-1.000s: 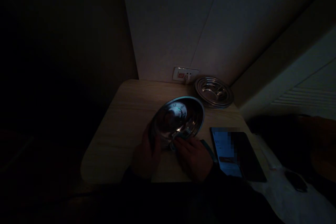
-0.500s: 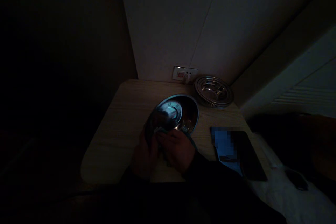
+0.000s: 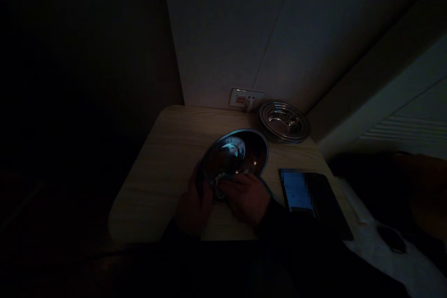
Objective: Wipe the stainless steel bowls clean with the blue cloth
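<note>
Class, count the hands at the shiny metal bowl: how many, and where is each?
2. The left hand grips the near left side of the metal bowl; the right hand is at its near side. Darkness hides some fingers, but both hands show.

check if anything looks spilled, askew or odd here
Nothing clearly stands out, though the dimness could hide small marks. The bowl is tilted, but the left hand holds it so; the plates sit stacked.

In dim light, a person's left hand [image 3: 193, 209] gripped a tilted metal bowl [image 3: 256, 151] while the right hand [image 3: 249, 198] held a teal cloth [image 3: 268, 188] at its near side, by stacked metal dishes [image 3: 284, 123] and a lit screen [image 3: 296, 191] on a wood-grain table [image 3: 150, 186].
</note>
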A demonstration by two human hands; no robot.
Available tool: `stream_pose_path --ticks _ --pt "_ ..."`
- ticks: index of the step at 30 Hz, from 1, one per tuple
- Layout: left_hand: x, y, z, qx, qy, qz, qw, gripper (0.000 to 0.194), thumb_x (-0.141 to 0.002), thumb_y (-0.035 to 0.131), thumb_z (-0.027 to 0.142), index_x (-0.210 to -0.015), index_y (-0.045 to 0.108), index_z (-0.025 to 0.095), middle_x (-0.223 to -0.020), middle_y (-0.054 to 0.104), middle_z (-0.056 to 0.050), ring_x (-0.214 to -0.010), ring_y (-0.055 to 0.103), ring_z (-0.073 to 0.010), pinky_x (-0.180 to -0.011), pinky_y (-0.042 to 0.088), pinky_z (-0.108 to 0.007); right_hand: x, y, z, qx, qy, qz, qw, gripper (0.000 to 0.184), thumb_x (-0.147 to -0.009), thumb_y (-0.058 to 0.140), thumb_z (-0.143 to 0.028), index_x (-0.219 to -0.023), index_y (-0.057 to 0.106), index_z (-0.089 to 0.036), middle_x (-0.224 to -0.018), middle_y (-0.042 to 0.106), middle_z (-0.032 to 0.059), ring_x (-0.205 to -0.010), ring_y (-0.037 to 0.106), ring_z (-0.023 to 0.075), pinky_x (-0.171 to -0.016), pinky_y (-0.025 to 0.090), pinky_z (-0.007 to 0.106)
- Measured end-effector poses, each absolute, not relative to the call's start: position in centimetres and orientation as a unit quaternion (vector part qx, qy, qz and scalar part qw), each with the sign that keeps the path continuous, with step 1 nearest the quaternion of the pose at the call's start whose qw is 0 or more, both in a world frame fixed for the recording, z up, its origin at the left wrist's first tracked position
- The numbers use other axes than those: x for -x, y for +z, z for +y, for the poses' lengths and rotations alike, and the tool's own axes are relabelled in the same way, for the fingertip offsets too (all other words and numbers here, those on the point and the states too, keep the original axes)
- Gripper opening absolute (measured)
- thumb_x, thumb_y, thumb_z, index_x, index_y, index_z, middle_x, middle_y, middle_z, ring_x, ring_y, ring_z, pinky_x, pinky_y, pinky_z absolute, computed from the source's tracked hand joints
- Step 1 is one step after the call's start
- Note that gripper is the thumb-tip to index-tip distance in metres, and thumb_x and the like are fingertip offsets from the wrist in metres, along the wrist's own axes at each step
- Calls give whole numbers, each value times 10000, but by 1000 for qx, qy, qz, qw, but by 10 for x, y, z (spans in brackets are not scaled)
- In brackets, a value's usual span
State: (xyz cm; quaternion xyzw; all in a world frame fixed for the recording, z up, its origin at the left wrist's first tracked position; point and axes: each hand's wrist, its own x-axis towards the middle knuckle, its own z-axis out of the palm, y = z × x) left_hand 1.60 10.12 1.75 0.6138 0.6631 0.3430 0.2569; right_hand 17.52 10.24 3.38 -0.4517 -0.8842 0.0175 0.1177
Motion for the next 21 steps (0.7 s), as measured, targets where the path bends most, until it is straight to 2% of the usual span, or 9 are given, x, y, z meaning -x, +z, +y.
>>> stream_pose_path --ticks 4,8,10,15,18,21 --pt "-18 19 102 -621 324 664 260 463 -848 368 314 -1264 441 124 -815 716 -78 -590 662 -176 -515 468 -249 -189 37 103 470 -22 -881 56 218 -827 488 -146 -995 619 -193 -1005 678 64 -848 529 213 -716 364 359" --pt "-19 19 103 -625 323 662 257 479 -848 366 324 -1277 430 121 -764 712 -72 -556 651 -177 -481 448 -246 -176 33 101 474 61 -868 130 288 -783 483 -101 -1029 603 -190 -977 679 38 -849 543 172 -726 387 293" --pt "-18 19 103 -619 322 673 247 479 -849 370 334 -1279 430 130 -753 710 -67 -565 654 -179 -474 442 -243 -174 32 101 462 64 -874 136 293 -798 480 -117 -1057 592 -198 -993 679 28 -837 544 169 -723 384 293" --pt "-20 19 103 -627 312 661 269 469 -853 363 336 -1263 443 123 -682 697 -52 -520 637 -175 -470 438 -246 -190 39 103 458 -14 -888 49 209 -822 494 -144 -981 623 -186 -1004 678 67 -854 535 212 -724 362 353" --pt "-20 19 104 -628 324 650 280 462 -855 362 318 -1271 430 129 -789 712 -70 -603 663 -180 -514 465 -249 -179 39 100 480 41 -870 101 230 -805 477 -119 -976 619 -175 -929 688 54 -835 549 184 -730 386 305" --pt "-18 18 103 -627 334 653 263 463 -848 376 314 -1271 427 133 -825 711 -76 -655 672 -188 -533 478 -250 -168 36 98 477 72 -862 152 275 -801 466 -125 -1036 596 -184 -949 684 36 -855 555 167 -750 390 281"
